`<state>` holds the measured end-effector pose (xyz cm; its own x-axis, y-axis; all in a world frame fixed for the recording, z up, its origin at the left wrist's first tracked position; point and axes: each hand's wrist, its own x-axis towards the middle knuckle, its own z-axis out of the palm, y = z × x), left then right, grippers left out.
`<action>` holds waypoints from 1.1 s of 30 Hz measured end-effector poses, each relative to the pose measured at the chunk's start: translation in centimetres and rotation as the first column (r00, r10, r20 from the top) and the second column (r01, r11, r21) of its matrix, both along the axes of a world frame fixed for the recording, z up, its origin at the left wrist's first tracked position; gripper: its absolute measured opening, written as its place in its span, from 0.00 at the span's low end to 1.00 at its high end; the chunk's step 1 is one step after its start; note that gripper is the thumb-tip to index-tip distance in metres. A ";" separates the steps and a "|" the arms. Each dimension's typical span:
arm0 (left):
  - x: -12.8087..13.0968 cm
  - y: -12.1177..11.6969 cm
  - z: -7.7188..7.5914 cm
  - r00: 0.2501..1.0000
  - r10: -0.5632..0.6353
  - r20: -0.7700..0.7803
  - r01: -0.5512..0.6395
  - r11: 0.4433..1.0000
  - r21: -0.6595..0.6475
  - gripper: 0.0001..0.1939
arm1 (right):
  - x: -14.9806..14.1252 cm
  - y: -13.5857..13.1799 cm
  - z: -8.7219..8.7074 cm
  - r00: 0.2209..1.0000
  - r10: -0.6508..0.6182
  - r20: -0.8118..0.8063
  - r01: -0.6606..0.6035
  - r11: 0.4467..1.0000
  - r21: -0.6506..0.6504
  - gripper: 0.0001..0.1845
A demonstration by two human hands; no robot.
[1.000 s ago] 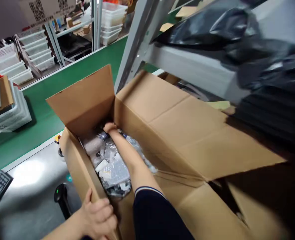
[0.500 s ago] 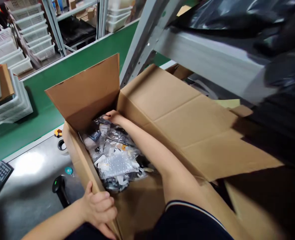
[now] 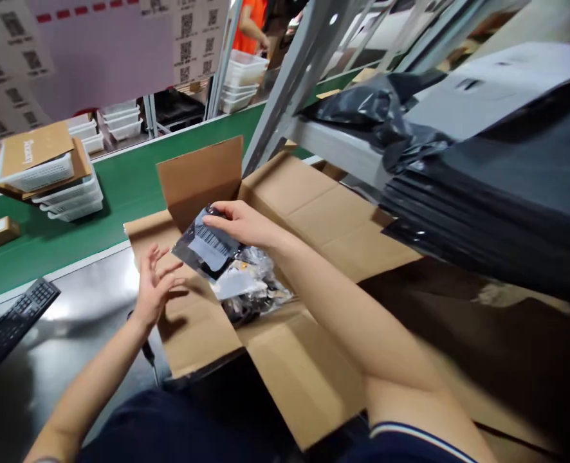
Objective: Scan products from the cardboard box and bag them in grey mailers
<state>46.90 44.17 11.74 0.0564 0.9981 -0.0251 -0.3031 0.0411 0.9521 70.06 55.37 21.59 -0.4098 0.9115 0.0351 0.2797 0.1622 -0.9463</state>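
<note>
Since the earlier frame, the right hand point(image 3: 239, 222) has come up from inside the carton point(image 3: 304, 193) with a labelled bag point(image 3: 208, 247), and the left hand point(image 3: 154, 286) has released the carton's wall. The hands are apart. The right is clamped on the upper end of the bag, thumb across its face; the left is open, fingers spread, near the bag and above the carton's left flap point(image 3: 193, 328), now folded outward. The bag, dark with a barcode label, is held tilted over the carton's opening, above other wrapped items point(image 3: 256, 289). The keyboard point(image 3: 17, 328) lies at the left of the metal table point(image 3: 92, 315), near its far edge, beyond which runs a green surface point(image 3: 145, 180)
</note>
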 end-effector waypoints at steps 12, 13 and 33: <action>-16.9 -10.2 3.0 0.993 0.075 0.089 -0.058 0.981 -0.186 0.27 | -19.1 -12.9 -1.8 0.982 -0.172 -0.075 0.174 0.985 0.015 0.31; -18.7 -11.1 2.7 0.990 0.102 0.103 -0.080 0.977 -0.198 0.28 | -20.9 -14.1 -3.1 0.964 -0.219 -0.152 0.213 0.975 -0.059 0.35; -45.7 -27.6 -1.3 0.951 0.114 0.288 -0.036 0.964 -0.263 0.30 | -47.1 -28.9 -10.3 0.951 -0.048 -0.307 -0.066 0.934 -0.351 0.25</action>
<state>1.22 16.60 10.43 0.0254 0.9626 -0.2697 -0.5825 0.2335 0.7785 22.95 26.47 11.28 -0.4394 0.8833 -0.1635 -0.0321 -0.1973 -0.9798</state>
